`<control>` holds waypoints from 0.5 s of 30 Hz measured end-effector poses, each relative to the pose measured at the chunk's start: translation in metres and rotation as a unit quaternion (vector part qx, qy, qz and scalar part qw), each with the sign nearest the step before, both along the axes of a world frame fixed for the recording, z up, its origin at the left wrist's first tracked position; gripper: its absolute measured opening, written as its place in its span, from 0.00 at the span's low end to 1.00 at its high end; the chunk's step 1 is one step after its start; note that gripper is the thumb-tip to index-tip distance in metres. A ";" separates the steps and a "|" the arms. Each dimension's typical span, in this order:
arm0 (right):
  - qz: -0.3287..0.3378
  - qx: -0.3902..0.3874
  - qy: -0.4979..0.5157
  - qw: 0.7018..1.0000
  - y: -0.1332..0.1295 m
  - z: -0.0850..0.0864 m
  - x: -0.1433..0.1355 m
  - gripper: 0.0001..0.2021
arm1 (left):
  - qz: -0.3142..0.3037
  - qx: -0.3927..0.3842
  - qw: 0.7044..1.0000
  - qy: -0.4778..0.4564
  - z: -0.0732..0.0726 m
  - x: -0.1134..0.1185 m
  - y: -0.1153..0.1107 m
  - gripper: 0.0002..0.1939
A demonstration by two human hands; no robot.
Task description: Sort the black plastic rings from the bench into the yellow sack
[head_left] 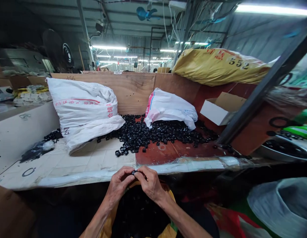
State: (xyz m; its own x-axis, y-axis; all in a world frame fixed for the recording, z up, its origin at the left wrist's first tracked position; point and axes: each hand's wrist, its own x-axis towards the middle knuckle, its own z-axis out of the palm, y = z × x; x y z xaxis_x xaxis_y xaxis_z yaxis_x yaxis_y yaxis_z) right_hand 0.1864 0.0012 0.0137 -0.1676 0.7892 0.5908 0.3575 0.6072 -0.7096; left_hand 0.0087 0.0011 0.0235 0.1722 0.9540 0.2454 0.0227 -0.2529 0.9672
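Between the fingertips of my left hand (pixel 120 183) and my right hand (pixel 150 181) is a small black ring-like part (pixel 134 172). Both hands pinch it from either side, just in front of the bench edge. Below them a yellow sack (pixel 110 219) hangs open, holding many dark pieces. On the bench ahead lies a spread heap of small black parts (pixel 141 135) that look alike. The exact shape of the held part is partly hidden by my fingers.
A large white sack (pixel 85 109) and a smaller white sack (pixel 172 107) rest on the bench (pixel 94 158). A cardboard box (pixel 218 109) stands at right beside a slanted dark post (pixel 265 82). A yellow sack marked 552 (pixel 218 66) lies above. A metal bowl (pixel 287 153) is far right.
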 end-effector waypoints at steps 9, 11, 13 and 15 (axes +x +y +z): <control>-0.021 -0.055 0.045 0.997 -0.014 0.008 -0.009 0.05 | 0.043 -0.035 0.998 -0.011 -0.008 -0.002 -0.012 0.13; -0.002 -0.037 0.048 0.998 -0.017 0.008 -0.009 0.05 | 0.044 -0.056 0.997 -0.031 -0.013 -0.001 -0.013 0.13; 0.009 -0.046 0.055 0.997 -0.020 0.009 -0.009 0.05 | 0.042 -0.072 0.995 -0.051 -0.016 0.000 -0.014 0.13; 0.013 -0.150 0.082 0.985 -0.022 0.009 -0.008 0.08 | 0.046 -0.041 0.997 -0.035 -0.015 0.001 -0.016 0.12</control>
State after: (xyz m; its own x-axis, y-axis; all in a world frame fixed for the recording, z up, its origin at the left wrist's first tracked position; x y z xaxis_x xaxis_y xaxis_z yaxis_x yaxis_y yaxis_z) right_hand 0.1781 -0.0205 0.0228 -0.1115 0.9289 0.3532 0.2111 0.3694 -0.9050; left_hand 0.0097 -0.0153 0.0082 0.0680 0.9825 0.1734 -0.0261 -0.1720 0.9848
